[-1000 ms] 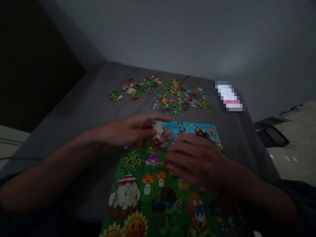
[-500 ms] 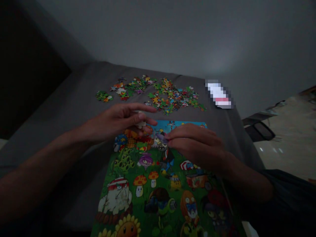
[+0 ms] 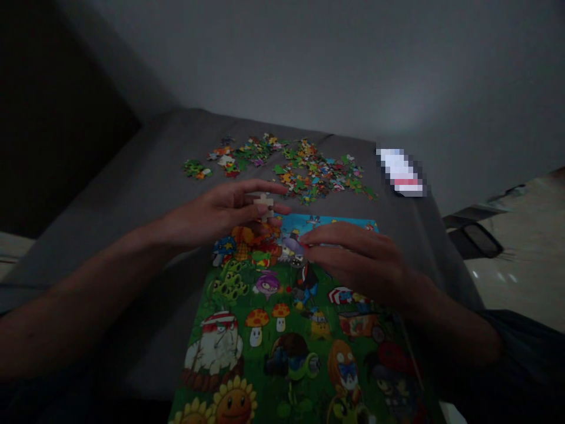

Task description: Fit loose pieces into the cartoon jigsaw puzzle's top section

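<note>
While the left hand [image 3: 216, 215] and the right hand [image 3: 353, 262] hang apart above it, a green cartoon jigsaw puzzle [image 3: 282, 353] lies on a grey fabric-covered surface [image 3: 145, 188], running from beneath the hands toward the person. Beyond the hands sit two loose groups of multicoloured cardboard pieces: one wide scatter [image 3: 318, 171] and one small clump [image 3: 196, 169], too many pieces to count. Farther off, beyond the right hand, lies one white object [image 3: 399, 171], pixelated past naming. The left hand pinches one cream-backed jigsaw piece [image 3: 263, 206] between its fingers; the right hand curls over the puzzle's far edge, its grip unclear. A loosened pinch could drop that piece onto the picture, a dragging wrist could nudge fitted pieces out of line, and dim light could hide a wrong match.
</note>
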`<state>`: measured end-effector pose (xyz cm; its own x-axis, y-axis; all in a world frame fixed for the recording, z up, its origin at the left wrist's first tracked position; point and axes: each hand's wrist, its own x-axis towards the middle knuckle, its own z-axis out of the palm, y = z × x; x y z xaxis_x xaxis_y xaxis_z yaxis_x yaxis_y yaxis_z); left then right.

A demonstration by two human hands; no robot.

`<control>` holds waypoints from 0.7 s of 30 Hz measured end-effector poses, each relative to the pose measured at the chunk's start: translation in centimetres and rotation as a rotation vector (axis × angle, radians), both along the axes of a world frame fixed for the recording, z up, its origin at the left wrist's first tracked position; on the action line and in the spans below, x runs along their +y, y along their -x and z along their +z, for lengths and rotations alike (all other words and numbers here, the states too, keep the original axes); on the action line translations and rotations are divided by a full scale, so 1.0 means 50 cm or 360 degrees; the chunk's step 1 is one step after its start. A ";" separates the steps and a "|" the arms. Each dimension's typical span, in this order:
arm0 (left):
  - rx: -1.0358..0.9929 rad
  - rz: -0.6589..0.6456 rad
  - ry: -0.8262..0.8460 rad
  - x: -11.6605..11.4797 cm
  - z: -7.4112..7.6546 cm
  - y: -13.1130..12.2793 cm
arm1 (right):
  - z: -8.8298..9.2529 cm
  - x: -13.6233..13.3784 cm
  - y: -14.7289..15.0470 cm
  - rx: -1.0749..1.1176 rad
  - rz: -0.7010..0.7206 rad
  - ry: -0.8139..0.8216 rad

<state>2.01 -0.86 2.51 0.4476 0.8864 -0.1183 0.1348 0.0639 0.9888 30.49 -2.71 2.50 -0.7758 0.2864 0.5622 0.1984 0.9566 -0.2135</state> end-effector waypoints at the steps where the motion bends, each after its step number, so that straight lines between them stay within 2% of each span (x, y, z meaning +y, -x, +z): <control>1: 0.0007 0.0008 -0.0001 0.001 0.000 0.001 | -0.002 0.007 -0.002 -0.0044 -0.0015 -0.0035; 4: 0.0034 0.0018 0.0008 0.003 -0.002 0.003 | 0.013 0.030 -0.025 -0.0208 -0.0088 0.0010; 6: 0.0029 0.0018 0.0006 0.003 -0.001 0.004 | 0.040 0.043 -0.053 -0.0268 -0.0107 0.0245; 9: 0.0011 -0.0004 0.0008 0.003 0.000 0.002 | 0.089 0.052 -0.103 -0.0387 0.0031 0.0664; 12: 0.0137 0.0015 0.0000 0.007 -0.004 0.003 | 0.121 0.051 -0.138 -0.0454 0.0110 0.0851; 14: 0.0273 0.0056 -0.0060 0.013 -0.012 0.009 | 0.126 0.051 -0.147 -0.0441 0.0147 0.0855; 17: 0.0335 0.0050 -0.0183 0.020 -0.024 0.018 | 0.116 0.045 -0.149 -0.0377 0.0163 0.0821; 21: 0.0481 0.0126 -0.0221 0.019 -0.023 0.018 | 0.089 -0.017 -0.159 -0.0316 0.0122 0.0790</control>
